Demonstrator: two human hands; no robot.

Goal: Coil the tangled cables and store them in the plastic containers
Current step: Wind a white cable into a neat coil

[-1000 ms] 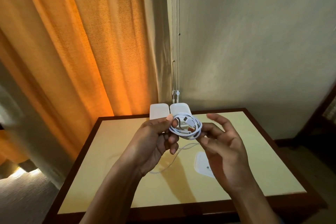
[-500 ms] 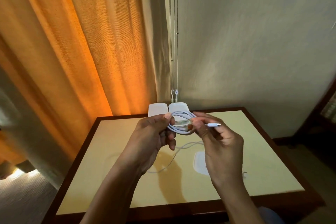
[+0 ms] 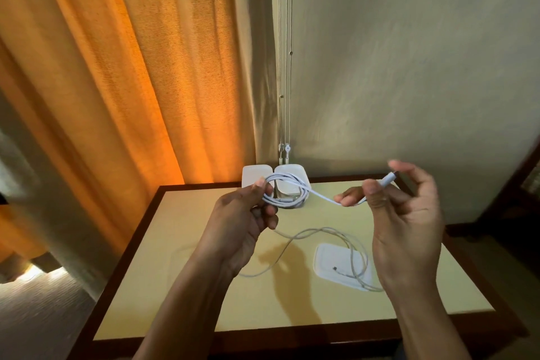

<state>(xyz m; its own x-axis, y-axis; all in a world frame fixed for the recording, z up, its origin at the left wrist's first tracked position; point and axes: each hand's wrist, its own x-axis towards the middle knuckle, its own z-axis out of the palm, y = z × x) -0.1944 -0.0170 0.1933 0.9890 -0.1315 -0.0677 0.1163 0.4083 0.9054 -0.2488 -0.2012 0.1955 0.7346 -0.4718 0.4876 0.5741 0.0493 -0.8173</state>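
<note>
The left hand (image 3: pixel 242 215) grips the white cable coil (image 3: pixel 305 191) above the far edge of the worktop (image 3: pixel 204 316). Its free tail runs right to the right hand (image 3: pixel 406 213), which pinches its end.

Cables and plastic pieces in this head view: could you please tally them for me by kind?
Cables: 2, a white cable coiled in the left hand with its end in the right hand, and a loose cable on the table.
White containers at the far edge: 2.
Flat white plastic piece, lid or tray unclear: 1.
Total: 5.
</note>
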